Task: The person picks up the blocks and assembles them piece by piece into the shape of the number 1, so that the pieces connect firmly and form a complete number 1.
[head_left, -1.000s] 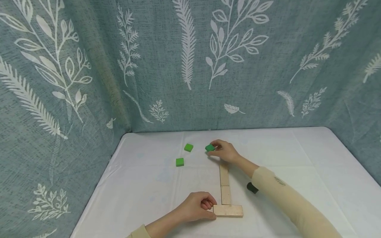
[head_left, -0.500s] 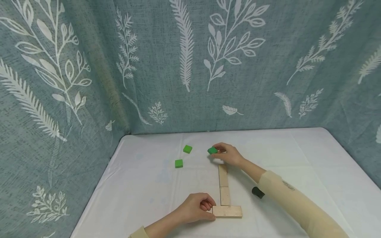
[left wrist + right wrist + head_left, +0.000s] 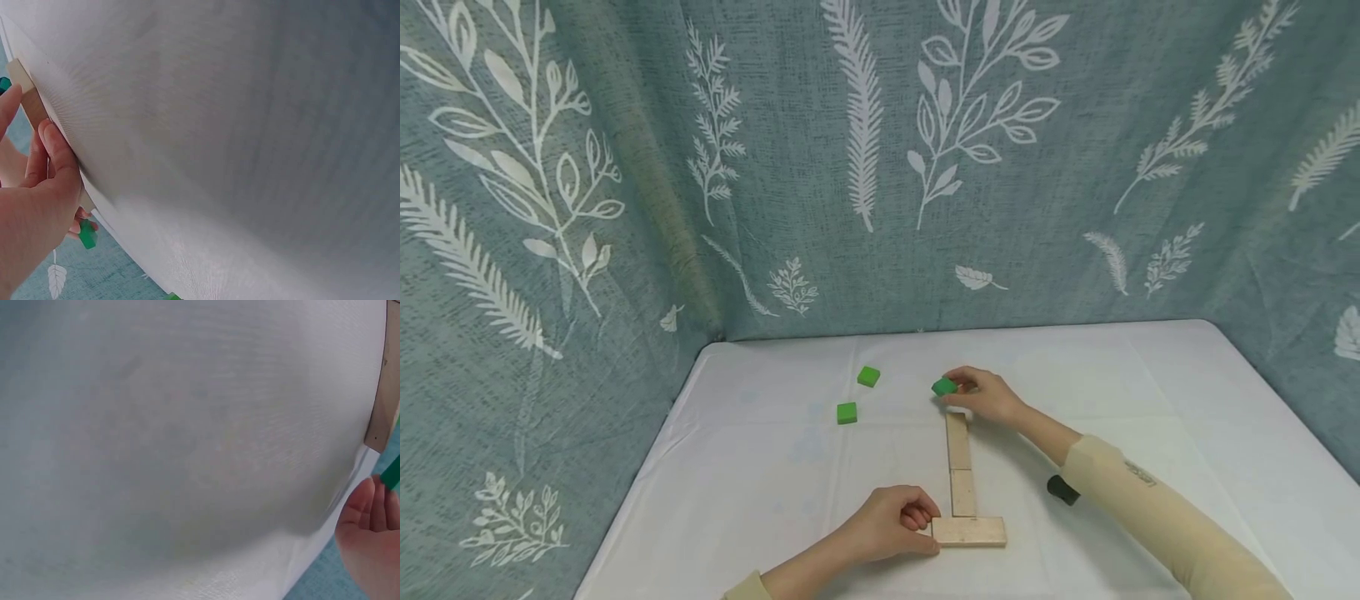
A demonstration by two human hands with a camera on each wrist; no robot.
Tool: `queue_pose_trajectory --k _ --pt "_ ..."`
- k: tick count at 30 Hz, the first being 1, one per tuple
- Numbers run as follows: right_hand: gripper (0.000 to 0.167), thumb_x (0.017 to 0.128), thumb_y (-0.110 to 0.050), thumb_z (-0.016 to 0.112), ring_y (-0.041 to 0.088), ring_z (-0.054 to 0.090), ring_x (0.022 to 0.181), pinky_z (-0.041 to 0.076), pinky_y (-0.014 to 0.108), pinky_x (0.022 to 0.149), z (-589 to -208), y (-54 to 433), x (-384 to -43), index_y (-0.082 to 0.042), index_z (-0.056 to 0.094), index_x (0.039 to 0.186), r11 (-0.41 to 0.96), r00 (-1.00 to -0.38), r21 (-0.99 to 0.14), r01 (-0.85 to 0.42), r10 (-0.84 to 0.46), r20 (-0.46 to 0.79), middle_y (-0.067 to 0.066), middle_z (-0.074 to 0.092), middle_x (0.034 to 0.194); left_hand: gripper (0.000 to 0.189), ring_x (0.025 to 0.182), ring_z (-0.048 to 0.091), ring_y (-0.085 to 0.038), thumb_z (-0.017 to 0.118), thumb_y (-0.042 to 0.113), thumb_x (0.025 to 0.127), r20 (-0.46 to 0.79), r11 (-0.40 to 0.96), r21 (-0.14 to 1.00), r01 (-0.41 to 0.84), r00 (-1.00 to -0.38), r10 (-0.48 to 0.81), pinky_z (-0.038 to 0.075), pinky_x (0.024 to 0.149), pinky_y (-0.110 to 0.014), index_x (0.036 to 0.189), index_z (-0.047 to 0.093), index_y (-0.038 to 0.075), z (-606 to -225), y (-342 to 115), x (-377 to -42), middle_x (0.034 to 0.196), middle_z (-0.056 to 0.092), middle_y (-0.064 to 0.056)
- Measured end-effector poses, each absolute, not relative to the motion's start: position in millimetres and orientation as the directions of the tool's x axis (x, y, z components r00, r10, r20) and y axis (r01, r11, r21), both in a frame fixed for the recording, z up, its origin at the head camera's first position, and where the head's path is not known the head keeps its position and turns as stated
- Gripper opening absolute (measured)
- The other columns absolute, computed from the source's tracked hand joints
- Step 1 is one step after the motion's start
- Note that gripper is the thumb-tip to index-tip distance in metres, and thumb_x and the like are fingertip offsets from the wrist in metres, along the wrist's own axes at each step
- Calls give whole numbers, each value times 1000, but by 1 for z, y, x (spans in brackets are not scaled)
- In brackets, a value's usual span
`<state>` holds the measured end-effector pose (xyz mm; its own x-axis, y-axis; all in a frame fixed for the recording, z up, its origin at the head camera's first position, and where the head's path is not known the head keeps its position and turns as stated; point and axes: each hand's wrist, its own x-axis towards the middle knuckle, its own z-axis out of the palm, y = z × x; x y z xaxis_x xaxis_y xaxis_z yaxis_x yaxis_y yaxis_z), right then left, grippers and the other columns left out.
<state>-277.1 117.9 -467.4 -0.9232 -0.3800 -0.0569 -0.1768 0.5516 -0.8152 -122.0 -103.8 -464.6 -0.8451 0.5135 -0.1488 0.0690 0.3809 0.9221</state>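
Observation:
On the white table three pale wooden blocks form an upside-down T in the head view. The crosswise wooden block (image 3: 972,532) lies nearest, and its left end is pinched between the thumb and fingers of my left hand (image 3: 891,525). Two more, a near block (image 3: 962,493) and a far block (image 3: 958,442), run end to end away from it. Just beyond the far block, my right hand (image 3: 991,398) pinches a dark green block (image 3: 943,386) by its right side. This green block (image 3: 391,475) shows only partly at the right wrist view's edge.
Two lighter green blocks, a farther one (image 3: 868,377) and a nearer one (image 3: 847,413), lie left of the row. A small black cylindrical object (image 3: 1063,490) sits beside my right sleeve (image 3: 1150,500). A patterned teal curtain (image 3: 820,208) stands behind the table.
My right hand has carried the dark green block right and slightly nearer, toward the row's far end. The left hand keeps its place at the crosswise block; the head view has shifted slightly.

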Motion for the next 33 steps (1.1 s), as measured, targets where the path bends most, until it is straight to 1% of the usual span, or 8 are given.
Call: queue_pose_trajectory --k 5,10,12,15,19,23,28,33 --pt "44 91 -27 70 24 57 104 48 40 85 -470 121 -275 -5 61 127 555 -916 -805 -208 -399 -39 7 64 110 27 71 54 -6 84 3 72 -145 391 917 80 -845 514 47 66 -17 93 68 6 -465 -104 -122 79 59 0" --pt "18 93 -17 66 17 61 91 49 34 77 -473 123 -274 -7 71 107 559 -920 -794 -237 -392 -2 1 68 96 27 71 54 -5 85 4 71 -144 400 912 87 -847 512 47 66 -17 93 68 7 -465 -104 -123 79 59 2" --pt "11 93 -13 65 15 62 86 49 31 74 -473 124 -274 -8 72 99 559 -926 -793 -242 -378 15 0 69 91 27 70 54 -5 85 4 71 -143 398 913 86 -847 511 46 66 -17 93 68 7 -464 -104 -123 78 59 1" --pt "13 92 -13 65 17 62 85 50 31 72 -473 124 -275 -6 72 102 554 -923 -787 -272 -382 50 2 68 92 27 70 53 -5 85 4 71 -142 394 915 85 -847 512 46 66 -17 92 68 6 -464 -104 -122 78 59 1" --pt "28 90 -18 70 23 59 95 50 36 77 -474 120 -275 -4 67 115 551 -903 -772 -315 -425 65 9 64 106 27 71 54 -6 85 4 71 -142 395 915 85 -848 511 46 66 -17 92 68 7 -463 -104 -121 79 59 1" --pt "39 87 -21 73 28 57 105 48 42 87 -476 115 -276 -3 64 121 550 -877 -759 -348 -477 57 13 62 116 27 71 54 -5 84 4 72 -144 396 915 83 -848 511 46 66 -17 93 68 7 -463 -104 -121 79 60 0" --pt "43 86 -23 75 25 56 102 47 41 86 -478 110 -278 -2 64 122 561 -852 -730 -390 -521 54 12 62 115 27 71 54 -5 84 4 72 -142 393 916 86 -845 515 47 67 -17 94 68 6 -463 -105 -120 80 60 0" --pt "42 85 -23 76 20 54 96 46 36 82 -479 107 -279 -4 65 121 575 -860 -730 -370 -508 36 8 62 111 27 72 54 -6 84 3 72 -133 388 917 94 -845 518 47 67 -16 94 68 6 -463 -105 -120 80 60 0"
